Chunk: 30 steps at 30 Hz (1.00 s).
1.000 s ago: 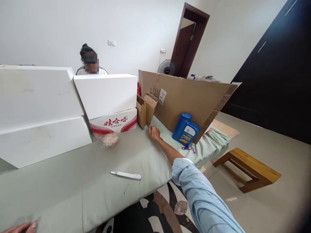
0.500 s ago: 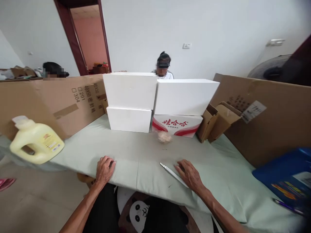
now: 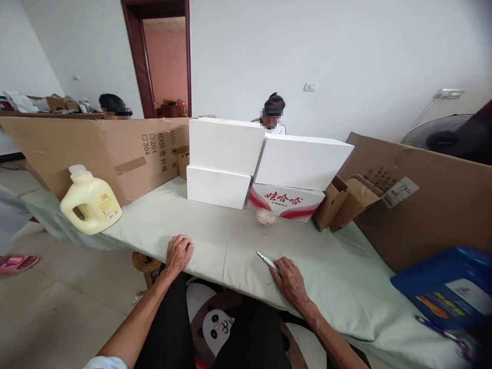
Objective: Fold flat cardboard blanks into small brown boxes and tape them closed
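Note:
My left hand (image 3: 179, 253) rests on the near edge of the cloth-covered table (image 3: 215, 230), its fingers curled in and nothing showing in them. My right hand (image 3: 290, 279) lies on the table with its fingers closed over the handle of a slim silver scalpel (image 3: 265, 259). The blade end points away to the upper left, and the rear of the handle is hidden under the hand. Beyond it, a small clear crumpled plastic clump (image 3: 265, 217) sits against a white and red carton (image 3: 286, 201).
White boxes (image 3: 226, 146) are stacked at the back. Cardboard panels (image 3: 138, 159) stand at both sides. A yellow jug (image 3: 92, 202) is at left, a blue jug (image 3: 442, 287) and purple carabiner (image 3: 442, 330) at right. Two people (image 3: 272, 113) sit beyond.
My right hand has closed over the scalpel, which lay beside it before. My left hand stays at the table edge. The view has shifted left.

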Tool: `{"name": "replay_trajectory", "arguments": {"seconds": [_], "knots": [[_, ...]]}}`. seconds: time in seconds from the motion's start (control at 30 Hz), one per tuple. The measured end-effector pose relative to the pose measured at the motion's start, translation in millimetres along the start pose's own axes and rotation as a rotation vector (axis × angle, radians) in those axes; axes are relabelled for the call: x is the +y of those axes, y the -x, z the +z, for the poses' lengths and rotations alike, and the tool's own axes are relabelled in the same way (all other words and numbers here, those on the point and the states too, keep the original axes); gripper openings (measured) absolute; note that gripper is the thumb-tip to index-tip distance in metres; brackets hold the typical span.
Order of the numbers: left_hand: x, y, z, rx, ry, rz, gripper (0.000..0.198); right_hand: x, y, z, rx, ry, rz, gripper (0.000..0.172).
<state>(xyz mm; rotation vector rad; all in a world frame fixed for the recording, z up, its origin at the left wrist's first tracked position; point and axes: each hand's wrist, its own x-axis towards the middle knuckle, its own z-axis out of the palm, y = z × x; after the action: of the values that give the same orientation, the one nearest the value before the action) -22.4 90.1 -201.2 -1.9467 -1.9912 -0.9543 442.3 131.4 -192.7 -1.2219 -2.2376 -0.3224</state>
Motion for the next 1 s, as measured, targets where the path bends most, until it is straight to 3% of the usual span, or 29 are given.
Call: {"name": "replay_trajectory", "arguments": {"seconds": [0.3, 0.6, 0.77, 1.0], "knots": [[-5.6, 18.7, -6.1, -0.032, 0.001, 0.039, 0.025, -13.9, 0.1, -4.8, 0.014, 0.056, 0.051, 0.023], [-47.8, 60.9, -47.9, -0.064, -0.032, 0.060, 0.039, -19.7, 0.9, -2.5, -0.016, 0.067, 0.155, 0.017], [-61.1, 63.4, -63.0, -0.070, -0.027, 0.109, 0.037, -22.5, -1.0, -8.8, -0.001, 0.031, 0.165, 0.018], [-60.6, 54.9, -73.6, -0.101, -0.045, 0.123, 0.030, -13.5, -14.8, -21.1, 0.008, -0.054, 0.195, 0.026]]}}
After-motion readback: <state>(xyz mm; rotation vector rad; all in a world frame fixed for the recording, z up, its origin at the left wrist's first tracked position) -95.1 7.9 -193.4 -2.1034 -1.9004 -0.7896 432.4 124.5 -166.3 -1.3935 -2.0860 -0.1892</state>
